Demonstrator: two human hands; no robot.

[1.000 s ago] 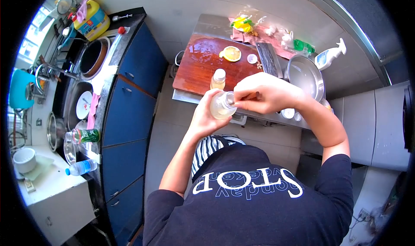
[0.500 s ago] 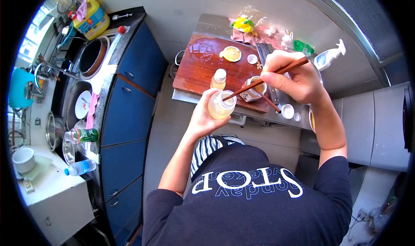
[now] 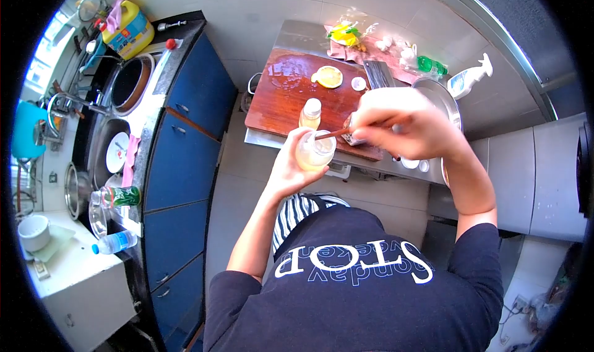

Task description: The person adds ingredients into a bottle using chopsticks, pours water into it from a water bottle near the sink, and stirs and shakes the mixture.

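My left hand [image 3: 292, 166] is wrapped round an open bottle [image 3: 314, 153] of pale yellowish liquid, held in front of the red-brown cutting board [image 3: 281, 104]. A brown chopstick [image 3: 334, 133] runs from its mouth to my right hand [image 3: 396, 126], whose blurred fingers are closed on it. Behind the held bottle a capped bottle [image 3: 310, 112] stands on the board. A glass jar [image 3: 351, 137] is mostly hidden by my right hand. Farther back lie a cut lemon [image 3: 328, 77] and a small white cap [image 3: 358, 83].
A knife [image 3: 378, 75] lies at the board's right side, beside a metal basin [image 3: 436, 92]. A spray bottle [image 3: 470, 77] and green bottle [image 3: 431, 65] are behind. At left are a sink [image 3: 105, 176] and blue cabinets [image 3: 176, 172].
My right hand first drew back to the right, showing the chopstick and jar, then moved left and lower toward the bottle. My left hand still holds the bottle.
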